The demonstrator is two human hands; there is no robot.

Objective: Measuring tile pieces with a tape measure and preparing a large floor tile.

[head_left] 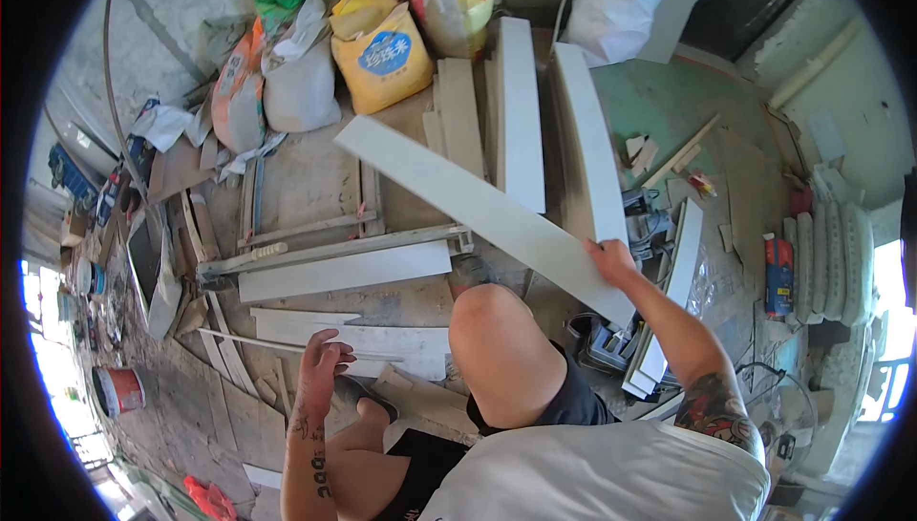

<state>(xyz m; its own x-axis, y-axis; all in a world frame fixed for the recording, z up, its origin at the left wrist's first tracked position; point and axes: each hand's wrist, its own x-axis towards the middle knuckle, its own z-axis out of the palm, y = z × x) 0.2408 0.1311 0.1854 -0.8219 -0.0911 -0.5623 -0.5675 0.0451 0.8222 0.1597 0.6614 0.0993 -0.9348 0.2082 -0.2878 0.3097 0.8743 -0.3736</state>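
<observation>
My right hand (611,263) grips the near end of a long, flat white strip (468,206), fingers over its edge. The strip slants away to the far left, raised above the floor, its far end near the bags. My left hand (325,361) hangs at the lower left with its fingers loosely bent and apart, nothing in it. Behind that hand a thin pale strip (277,340) and broken white pieces (353,330) lie on the floor. Between the hands and the bags sits a long railed frame (334,246), like a manual tile cutter, with a white strip (349,273) along its near side.
Stacks of long white strips (521,120) lie at the back. Filled bags (382,58) stand along the far wall. Power tools (611,341) and more strips (673,282) are beside my right knee. A bucket (122,392) stands at the left; offcuts litter the floor.
</observation>
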